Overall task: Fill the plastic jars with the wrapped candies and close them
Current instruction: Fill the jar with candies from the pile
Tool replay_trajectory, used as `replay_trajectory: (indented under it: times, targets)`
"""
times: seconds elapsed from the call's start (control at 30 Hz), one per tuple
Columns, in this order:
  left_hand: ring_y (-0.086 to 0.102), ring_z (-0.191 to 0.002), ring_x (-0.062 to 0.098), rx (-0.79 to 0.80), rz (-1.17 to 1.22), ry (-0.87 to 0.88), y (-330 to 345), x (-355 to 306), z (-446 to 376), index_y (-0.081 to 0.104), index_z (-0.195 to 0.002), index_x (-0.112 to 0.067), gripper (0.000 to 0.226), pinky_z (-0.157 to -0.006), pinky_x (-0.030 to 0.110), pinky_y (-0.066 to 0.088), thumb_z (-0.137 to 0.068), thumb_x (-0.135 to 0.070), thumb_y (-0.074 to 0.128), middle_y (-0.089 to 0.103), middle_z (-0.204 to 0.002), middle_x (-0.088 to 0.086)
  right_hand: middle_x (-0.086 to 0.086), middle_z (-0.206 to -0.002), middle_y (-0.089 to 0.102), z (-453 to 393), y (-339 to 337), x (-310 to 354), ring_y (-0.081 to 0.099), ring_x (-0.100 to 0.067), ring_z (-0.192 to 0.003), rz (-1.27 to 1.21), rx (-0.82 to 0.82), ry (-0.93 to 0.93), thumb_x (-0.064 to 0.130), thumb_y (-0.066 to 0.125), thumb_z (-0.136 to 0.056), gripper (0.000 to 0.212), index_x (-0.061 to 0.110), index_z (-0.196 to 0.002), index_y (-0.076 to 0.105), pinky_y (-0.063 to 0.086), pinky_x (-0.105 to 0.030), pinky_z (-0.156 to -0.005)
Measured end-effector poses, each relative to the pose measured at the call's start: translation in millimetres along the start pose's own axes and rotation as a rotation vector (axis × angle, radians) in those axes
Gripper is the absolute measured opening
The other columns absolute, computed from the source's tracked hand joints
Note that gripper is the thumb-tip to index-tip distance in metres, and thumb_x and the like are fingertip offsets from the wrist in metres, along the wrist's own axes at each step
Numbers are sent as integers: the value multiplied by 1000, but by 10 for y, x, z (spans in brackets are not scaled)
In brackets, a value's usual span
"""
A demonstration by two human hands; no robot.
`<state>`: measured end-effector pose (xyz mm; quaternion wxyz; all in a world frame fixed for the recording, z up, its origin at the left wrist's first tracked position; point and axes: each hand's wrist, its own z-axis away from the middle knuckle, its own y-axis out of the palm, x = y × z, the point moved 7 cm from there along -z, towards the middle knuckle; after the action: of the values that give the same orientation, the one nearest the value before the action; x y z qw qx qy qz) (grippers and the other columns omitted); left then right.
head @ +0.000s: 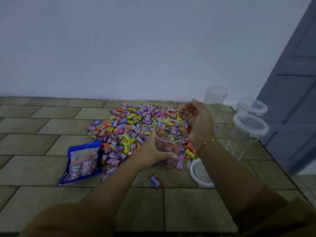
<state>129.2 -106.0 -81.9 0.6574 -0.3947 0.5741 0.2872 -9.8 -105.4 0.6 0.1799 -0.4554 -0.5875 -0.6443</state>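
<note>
Left hand [153,153] supplies the grip: its fingers wrap the lower wall of a clear, round plastic jar [168,141], held upright and open-mouthed above the near edge of the candy heap, with a layer of wrapped candies already showing inside it. Just beside the jar's rim, the right hand [196,124] hovers palm up with its fingers loosely curled; a red wrapper peeks out by the heel of the palm, though whether the hand holds it I cannot tell. A thin gold bracelet [207,141] circles that wrist, and both forearms reach forward from brown sleeves.

Under the hands, a wide pile of many-coloured wrapped candies [130,129] spreads over the tan tiled floor [34,168], reaching nearly to the pale wall. One red wrapped candy [156,181] lies apart on the near side. A blue plastic candy bag [83,161] lies flat at the pile's left edge, with bare tiles beyond it. One clear round lid [200,173] rests near the right forearm. Three more clear lidded jars [250,125] stand to the right, close to a grey door [294,82], crowding that side.
</note>
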Motion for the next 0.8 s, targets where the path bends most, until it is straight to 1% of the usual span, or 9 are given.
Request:
replay_trajectory:
  times: [0.13,0.2,0.23,0.3,0.37,0.5,0.57,0.7,0.8]
  targets:
    - [47,-88,-29,-1,-142,6,-22,0,157,25,-135,-33,95,-70,-1,42,-64,-13,86,42,-113,-29,-4,-66,61,16,-96,13,61,-20,-72,-176,-13,63,23,45,-97,30,7,-76,58,54,-31,-76]
    - [42,-97,-30,-37,-252,37,-36,6,240,25,-129,-40,94,-78,-2,39,-62,-21,88,37,-117,-32,-5,-67,60,24,-110,33,61,-20,-72,-199,-31,59,24,45,-98,31,7,-75,57,53,-33,-79]
    - [39,-112,-24,-47,-309,28,-40,37,274,24,-133,-40,99,-90,3,38,-59,-32,88,36,-126,-28,-5,-67,60,24,-123,41,61,-19,-71,-197,-52,49,23,45,-98,31,7,-75,57,53,-33,-79]
    - [14,-144,8,-38,-500,-59,-70,177,332,8,-148,-32,126,-114,33,25,-49,-61,81,17,-151,-14,-4,-64,59,18,-203,41,60,-18,-67,-124,-134,23,19,45,-98,30,7,-72,57,53,-31,-73]
    - [-14,-145,15,-6,-715,-149,-104,380,377,-9,-150,-27,141,-119,44,5,-43,-78,67,-10,-158,-11,-6,-66,57,28,-358,34,55,-17,-64,86,-235,-21,14,45,-96,28,8,-71,56,50,-28,-61]
    - [-28,-136,7,2,-1007,-56,-121,565,429,-16,-149,-27,141,-113,36,-17,-38,-96,38,-18,-158,-8,-8,-72,50,113,-615,-92,43,-14,-64,853,-167,-152,16,47,-96,22,6,-80,59,37,-21,-58]
    - [-28,-137,8,-29,-1056,-33,-161,625,434,-13,-150,-27,140,-111,36,-19,-37,-101,23,-16,-158,-7,-6,-83,55,198,-714,-296,48,-16,-74,1120,-56,-170,15,49,-95,15,7,-95,62,37,-23,-66]
    - [-26,-137,8,-76,-1135,-4,-197,671,411,-8,-151,-27,130,-111,38,-19,-43,-100,0,-14,-159,-7,-12,-121,52,371,-890,-689,44,-27,-112,1582,139,-189,12,48,-94,28,9,-121,54,34,-34,-93]
    - [-24,-139,9,-107,-1149,11,-250,688,386,-3,-151,-28,118,-111,35,-21,-53,-94,-11,-9,-159,-6,-9,-131,47,417,-989,-723,39,-27,-121,1709,128,-106,12,46,-91,39,15,-130,46,33,-37,-97]
